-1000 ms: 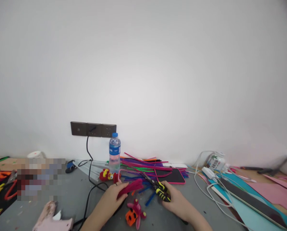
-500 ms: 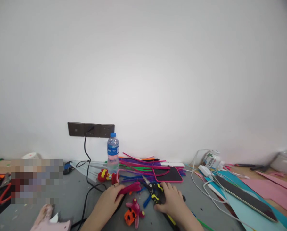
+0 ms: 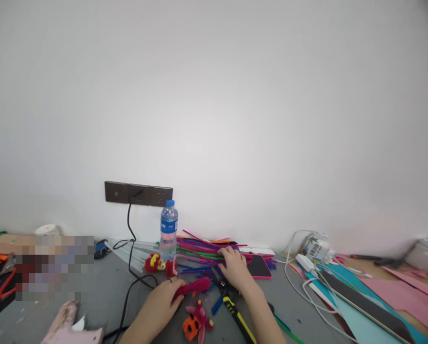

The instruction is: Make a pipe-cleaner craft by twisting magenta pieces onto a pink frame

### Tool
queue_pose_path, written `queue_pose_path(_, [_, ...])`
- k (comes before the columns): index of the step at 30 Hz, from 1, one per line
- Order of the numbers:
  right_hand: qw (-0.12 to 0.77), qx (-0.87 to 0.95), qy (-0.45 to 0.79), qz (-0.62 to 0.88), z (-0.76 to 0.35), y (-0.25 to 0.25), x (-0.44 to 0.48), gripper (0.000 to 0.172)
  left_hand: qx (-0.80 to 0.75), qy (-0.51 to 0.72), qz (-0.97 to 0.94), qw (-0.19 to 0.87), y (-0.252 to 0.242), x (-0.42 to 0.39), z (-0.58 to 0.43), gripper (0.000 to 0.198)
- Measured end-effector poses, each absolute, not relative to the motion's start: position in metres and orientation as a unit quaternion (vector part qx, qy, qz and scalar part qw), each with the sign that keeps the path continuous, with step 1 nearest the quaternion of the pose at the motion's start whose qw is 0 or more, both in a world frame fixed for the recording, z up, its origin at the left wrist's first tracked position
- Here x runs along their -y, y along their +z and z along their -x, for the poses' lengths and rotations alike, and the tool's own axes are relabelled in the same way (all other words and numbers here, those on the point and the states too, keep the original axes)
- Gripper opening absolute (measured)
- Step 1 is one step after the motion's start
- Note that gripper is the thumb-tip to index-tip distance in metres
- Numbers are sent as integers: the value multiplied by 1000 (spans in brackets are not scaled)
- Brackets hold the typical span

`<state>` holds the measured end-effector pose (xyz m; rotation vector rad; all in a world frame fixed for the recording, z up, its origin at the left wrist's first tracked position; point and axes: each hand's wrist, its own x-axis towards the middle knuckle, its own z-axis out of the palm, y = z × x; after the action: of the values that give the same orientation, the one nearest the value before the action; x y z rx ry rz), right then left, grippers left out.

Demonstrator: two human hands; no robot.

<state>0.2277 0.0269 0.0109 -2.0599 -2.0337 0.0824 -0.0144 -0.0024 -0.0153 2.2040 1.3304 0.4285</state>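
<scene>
I see my left hand grasping the pink bundle, its free end toward my right hand, which lies over the stems, grip impossible to tell. The bundle looks light, soft, bendable; best held mid-length.

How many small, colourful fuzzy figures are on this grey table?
2: a red-and-yellow fuzzy figure by the clear plastic bottle with a blue cap, and an orange-and-pink fuzzy figure near the bare left hand. Others may be hidden.
</scene>
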Motion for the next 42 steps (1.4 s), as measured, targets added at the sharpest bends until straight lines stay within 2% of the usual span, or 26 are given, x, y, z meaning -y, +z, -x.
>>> queue_pose_path(3, [106, 687, 27, 719, -216, 6, -48, 29, -489, 156, -818, 260, -14, 3, 15, 30])
queue_pose_path(9, [119, 677, 13, 726, -217, 1, -64, 37, -496, 156, -813, 261, -16, 3, 14, 31])
queue_pose_path(16, [162, 695, -6, 701, -241, 0, -69, 28, -502, 148, -812, 257, -17, 3, 12, 28])
queue_pose_path(20, [184, 702, -33, 688, -245, -4, -73, 41, -506, 133, -814, 253, -13, 4, 11, 28])
queue_pose_path(25, [200, 701, -46, 683, -248, -9, -75, 35, -506, 139, -814, 249, -15, 4, 11, 28])
queue_pose_path(31, [216, 708, -39, 671, -249, -15, -78, 46, -505, 137, -815, 250, -17, 4, 11, 27])
queue_pose_path(42, [210, 684, -17, 698, -253, -26, -80, 33, -510, 140, -812, 246, -16, 4, 10, 28])
